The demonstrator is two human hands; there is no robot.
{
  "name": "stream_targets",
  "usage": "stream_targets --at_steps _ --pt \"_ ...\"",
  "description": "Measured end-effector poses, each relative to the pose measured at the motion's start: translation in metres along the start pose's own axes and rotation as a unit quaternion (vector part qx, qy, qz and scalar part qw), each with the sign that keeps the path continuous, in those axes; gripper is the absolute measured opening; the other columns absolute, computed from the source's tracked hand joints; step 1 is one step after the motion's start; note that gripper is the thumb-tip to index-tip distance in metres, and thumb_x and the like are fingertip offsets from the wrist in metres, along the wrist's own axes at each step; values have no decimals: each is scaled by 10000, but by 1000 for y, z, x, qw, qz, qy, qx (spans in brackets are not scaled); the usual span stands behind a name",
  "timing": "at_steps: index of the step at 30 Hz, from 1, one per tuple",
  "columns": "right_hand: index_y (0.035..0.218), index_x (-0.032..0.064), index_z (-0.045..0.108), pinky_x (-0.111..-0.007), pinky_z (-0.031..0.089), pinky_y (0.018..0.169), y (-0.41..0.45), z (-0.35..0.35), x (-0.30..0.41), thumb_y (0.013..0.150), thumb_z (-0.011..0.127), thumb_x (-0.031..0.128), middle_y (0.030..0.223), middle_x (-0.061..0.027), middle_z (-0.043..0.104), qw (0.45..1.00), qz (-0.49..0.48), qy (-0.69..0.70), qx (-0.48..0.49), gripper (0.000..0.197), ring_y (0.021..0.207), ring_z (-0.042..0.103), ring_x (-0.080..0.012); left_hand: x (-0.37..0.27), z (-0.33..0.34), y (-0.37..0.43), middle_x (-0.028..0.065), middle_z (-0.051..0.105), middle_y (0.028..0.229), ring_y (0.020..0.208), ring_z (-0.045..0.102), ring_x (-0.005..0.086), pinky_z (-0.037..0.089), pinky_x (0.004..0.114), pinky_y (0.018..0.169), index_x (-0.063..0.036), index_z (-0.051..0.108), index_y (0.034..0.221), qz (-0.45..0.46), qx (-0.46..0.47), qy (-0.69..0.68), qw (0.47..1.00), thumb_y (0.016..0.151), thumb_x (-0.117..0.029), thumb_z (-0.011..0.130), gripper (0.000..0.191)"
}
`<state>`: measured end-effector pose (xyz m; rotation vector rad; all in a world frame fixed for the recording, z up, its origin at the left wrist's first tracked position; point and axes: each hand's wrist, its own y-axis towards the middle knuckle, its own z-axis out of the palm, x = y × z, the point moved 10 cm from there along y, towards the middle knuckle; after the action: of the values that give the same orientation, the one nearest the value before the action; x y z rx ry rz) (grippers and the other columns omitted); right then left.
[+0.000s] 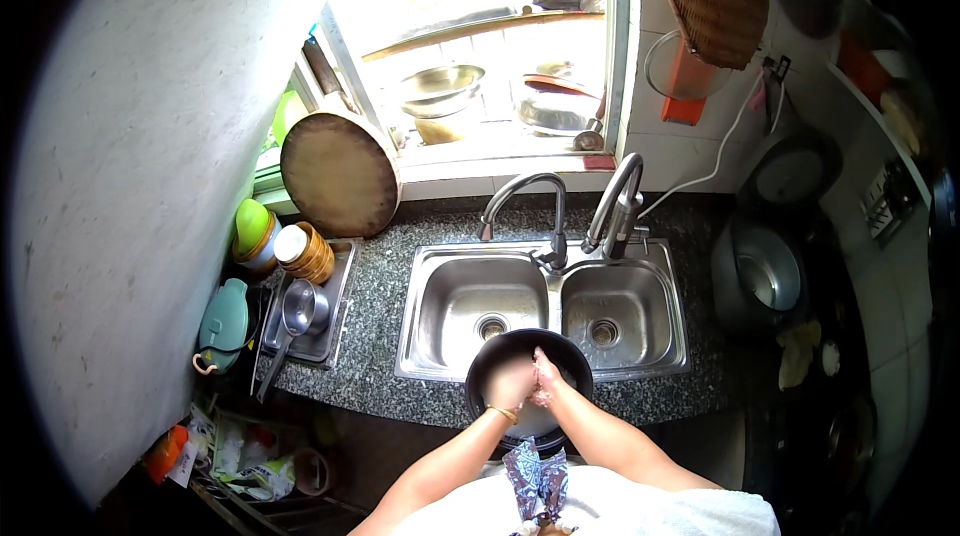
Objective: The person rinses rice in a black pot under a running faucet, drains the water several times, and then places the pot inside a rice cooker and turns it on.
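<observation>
Over the front edge of the double sink sits a dark round pot (pixel 487 347) with cloudy whitish water (pixel 534 422) in it. Both hands are inside, pressed close together. A yellow bangle circles the wrist of my left hand (pixel 511 384), whose fingers are blurred in the picture. My right hand (pixel 548 380) is cupped against the left, with pale, rice-like grains (pixel 537 392) clinging to it and caught between the two. What lies under the hands is hidden.
Behind the pot is a steel double sink (pixel 555 311) with two curved faucets (pixel 562 225) (pixel 622 198). A metal tray (pixel 346 273) holds stacked bowls (pixel 307 255) and a saucepan (pixel 304 311). A round chopping board (pixel 341 174) leans left; a rice cooker (pixel 757 273) stands open at right.
</observation>
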<state>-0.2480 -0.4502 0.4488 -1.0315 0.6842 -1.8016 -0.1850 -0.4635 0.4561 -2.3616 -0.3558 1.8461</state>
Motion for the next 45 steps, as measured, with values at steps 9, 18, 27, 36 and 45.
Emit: stream_targets --at_steps 9,18,27,36,45 --pt "1021 27 540 -454 458 852 51 -8 -8 905 328 525 1002 -192 596 912 -126 318 228 554 933 572 -331 -62 25 -9 132 500 1282 1268 375 301 186 462 1068 -155 599 1162 125 8 170 977 910 -280 459 314" --pt "1166 27 469 -456 424 903 37 -42 7 916 325 514 1151 -181 522 923 -148 352 55 566 1051 505 -339 -77 44 -30 143 478 1300 1281 351 291 218 370 1072 -56 532 1221 188 26 93 977 914 -287 426 398" --pt "1244 101 451 -391 366 992 -6 -1 16 954 313 390 1259 -121 480 887 -188 337 253 432 1144 469 -261 -93 36 -6 58 490 1300 1287 322 328 148 617 1021 -154 516 1242 187 23 406 894 909 -317 383 394" --pt "1143 165 500 -437 402 937 69 -36 -6 925 315 518 1189 -95 523 951 -134 261 100 455 1089 507 -278 -19 36 -9 141 369 1393 1330 262 296 152 420 1094 -89 404 1337 187 83 -44 978 925 -233 340 441" --pt "1251 167 445 -410 331 992 30 -23 27 944 303 434 1231 -102 512 824 -344 -371 -257 431 1152 442 -304 -81 37 -7 108 239 1464 1362 108 361 77 535 1063 -220 317 1395 90 -31 252 963 932 -250 364 467"
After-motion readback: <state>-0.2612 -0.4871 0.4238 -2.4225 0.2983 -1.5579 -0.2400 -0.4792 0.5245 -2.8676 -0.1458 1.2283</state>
